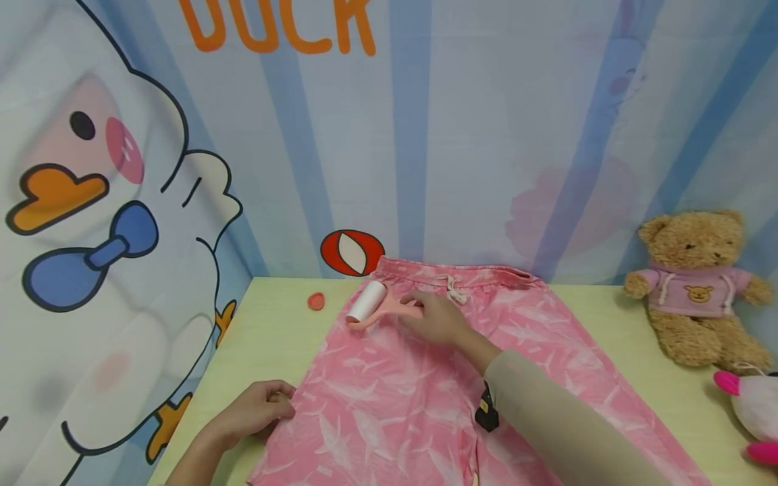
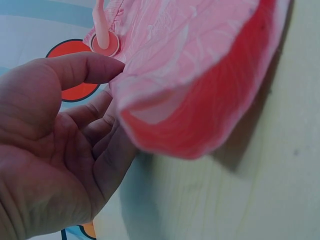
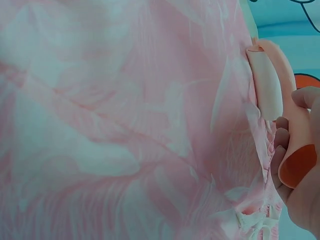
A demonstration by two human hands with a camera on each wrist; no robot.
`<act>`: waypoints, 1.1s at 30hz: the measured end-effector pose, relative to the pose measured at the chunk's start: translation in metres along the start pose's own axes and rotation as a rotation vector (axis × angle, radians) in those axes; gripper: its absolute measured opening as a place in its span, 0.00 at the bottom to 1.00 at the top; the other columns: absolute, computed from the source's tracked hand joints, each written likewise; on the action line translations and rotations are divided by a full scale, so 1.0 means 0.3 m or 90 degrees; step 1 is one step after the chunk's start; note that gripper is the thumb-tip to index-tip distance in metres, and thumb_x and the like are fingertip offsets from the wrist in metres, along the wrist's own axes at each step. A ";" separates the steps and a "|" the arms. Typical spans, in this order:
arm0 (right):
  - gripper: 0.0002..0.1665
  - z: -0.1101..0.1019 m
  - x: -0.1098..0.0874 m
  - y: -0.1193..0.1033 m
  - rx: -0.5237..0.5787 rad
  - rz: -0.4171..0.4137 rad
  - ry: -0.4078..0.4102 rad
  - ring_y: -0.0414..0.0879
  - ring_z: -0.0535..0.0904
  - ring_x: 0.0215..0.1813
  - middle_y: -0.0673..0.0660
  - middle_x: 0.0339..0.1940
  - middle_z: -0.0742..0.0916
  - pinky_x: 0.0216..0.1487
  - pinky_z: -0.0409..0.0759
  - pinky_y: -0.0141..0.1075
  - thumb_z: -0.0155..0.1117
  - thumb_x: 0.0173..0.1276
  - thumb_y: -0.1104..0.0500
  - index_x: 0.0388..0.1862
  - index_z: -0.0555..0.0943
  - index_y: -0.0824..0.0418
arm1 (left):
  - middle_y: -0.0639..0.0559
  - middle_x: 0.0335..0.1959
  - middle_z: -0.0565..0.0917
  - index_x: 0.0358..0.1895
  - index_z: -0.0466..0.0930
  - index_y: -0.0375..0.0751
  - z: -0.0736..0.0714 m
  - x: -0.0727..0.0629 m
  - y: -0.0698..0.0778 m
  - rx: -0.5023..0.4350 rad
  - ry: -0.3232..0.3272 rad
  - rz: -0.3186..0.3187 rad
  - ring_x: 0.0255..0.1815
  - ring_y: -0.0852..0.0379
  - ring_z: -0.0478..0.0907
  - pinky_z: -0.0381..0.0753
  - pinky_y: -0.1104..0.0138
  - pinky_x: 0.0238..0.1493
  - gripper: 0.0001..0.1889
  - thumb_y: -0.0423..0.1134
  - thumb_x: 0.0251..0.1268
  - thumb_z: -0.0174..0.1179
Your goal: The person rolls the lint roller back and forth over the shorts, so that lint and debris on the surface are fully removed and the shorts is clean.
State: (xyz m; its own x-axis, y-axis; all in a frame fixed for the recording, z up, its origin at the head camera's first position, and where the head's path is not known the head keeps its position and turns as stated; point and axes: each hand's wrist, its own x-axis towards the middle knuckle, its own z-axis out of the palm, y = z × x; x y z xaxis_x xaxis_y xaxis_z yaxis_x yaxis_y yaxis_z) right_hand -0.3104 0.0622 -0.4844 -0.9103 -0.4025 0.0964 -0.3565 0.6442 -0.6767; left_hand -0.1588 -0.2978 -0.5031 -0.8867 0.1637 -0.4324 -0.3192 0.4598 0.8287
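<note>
Pink pants (image 1: 365, 391) with a pale leaf-like print and a white drawstring (image 1: 454, 290) lie spread on the table, waistband toward the back wall. My right hand (image 1: 440, 320) grips the peach handle of a lint roller (image 1: 367, 302). Its white roll lies against the pants near the waistband's left end, also visible in the right wrist view. At the left edge of the pants, my left hand (image 1: 258, 408) pinches the cloth between thumb and fingers. The left wrist view shows that edge (image 2: 170, 135) raised a little off the table, its red-pink inner side showing.
A small red-orange round piece (image 1: 315, 301) lies on the pale yellow table (image 1: 279, 337), left of the waistband. At the right sit a teddy bear (image 1: 699, 290) and a white and pink plush toy (image 1: 756, 408). A black item (image 1: 486, 410) shows beneath the right forearm. A printed cloth backdrop (image 1: 474, 135) stands behind.
</note>
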 end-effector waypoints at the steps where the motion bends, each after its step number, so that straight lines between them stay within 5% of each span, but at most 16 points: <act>1: 0.24 0.000 0.000 0.003 -0.001 0.001 0.003 0.45 0.74 0.26 0.47 0.29 0.83 0.31 0.73 0.40 0.71 0.70 0.44 0.60 0.84 0.52 | 0.48 0.33 0.84 0.55 0.78 0.29 0.001 0.000 0.001 0.001 0.000 -0.001 0.28 0.55 0.80 0.80 0.63 0.29 0.17 0.33 0.64 0.63; 9: 0.26 -0.010 -0.007 0.027 -0.069 -0.022 0.035 0.39 0.77 0.31 0.48 0.44 0.89 0.38 0.76 0.40 0.69 0.70 0.38 0.59 0.87 0.50 | 0.48 0.33 0.84 0.55 0.79 0.29 0.006 -0.001 0.006 0.000 -0.006 0.000 0.27 0.56 0.80 0.80 0.64 0.28 0.17 0.33 0.64 0.64; 16: 0.29 -0.058 -0.042 0.045 -0.139 -0.009 0.021 0.49 0.82 0.36 0.53 0.44 0.90 0.43 0.78 0.48 0.64 0.73 0.36 0.65 0.85 0.50 | 0.48 0.33 0.84 0.54 0.79 0.29 0.003 -0.001 0.005 -0.007 -0.012 0.006 0.28 0.56 0.80 0.80 0.64 0.29 0.17 0.32 0.64 0.64; 21: 0.30 -0.102 -0.081 0.078 -0.138 -0.004 0.023 0.47 0.81 0.39 0.55 0.52 0.89 0.44 0.76 0.48 0.66 0.71 0.36 0.64 0.85 0.50 | 0.48 0.32 0.84 0.54 0.79 0.29 0.000 0.000 0.003 -0.007 -0.013 0.000 0.27 0.56 0.80 0.80 0.64 0.28 0.17 0.32 0.64 0.64; 33: 0.30 -0.208 -0.200 0.168 -0.131 -0.008 0.028 0.43 0.77 0.33 0.52 0.42 0.90 0.39 0.75 0.45 0.68 0.70 0.36 0.64 0.86 0.50 | 0.48 0.33 0.84 0.55 0.78 0.29 -0.001 -0.002 0.004 -0.007 -0.016 0.001 0.29 0.56 0.80 0.81 0.63 0.29 0.17 0.32 0.64 0.64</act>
State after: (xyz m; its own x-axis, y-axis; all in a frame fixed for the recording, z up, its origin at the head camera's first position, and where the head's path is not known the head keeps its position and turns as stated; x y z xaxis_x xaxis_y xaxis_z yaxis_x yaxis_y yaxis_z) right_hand -0.2869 0.1596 -0.4788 -0.9121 -0.3855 0.1397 -0.3997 0.7598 -0.5128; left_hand -0.1588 -0.2976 -0.5018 -0.8783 0.1867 -0.4402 -0.3218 0.4500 0.8330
